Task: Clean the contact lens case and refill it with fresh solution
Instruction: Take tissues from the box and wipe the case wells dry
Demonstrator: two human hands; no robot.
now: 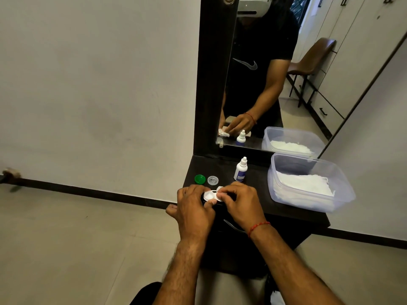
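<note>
The white contact lens case [209, 195] rests at the front of the dark shelf [259, 202], its left well open and showing. My left hand [193, 208] grips the case's left end. My right hand [241, 203] presses a small white tissue piece [220, 190] onto the case's right well, which it hides. A green cap [200, 179] and a clear cap [212, 180] lie apart just behind the case. The white solution bottle [241, 170] with a blue label stands upright behind my right hand.
A clear plastic tub [343, 186] holding white tissues fills the right side of the shelf. A mirror [275, 69] in a dark frame rises behind the shelf. Tiled floor lies to the left, and the shelf's front edge is under my wrists.
</note>
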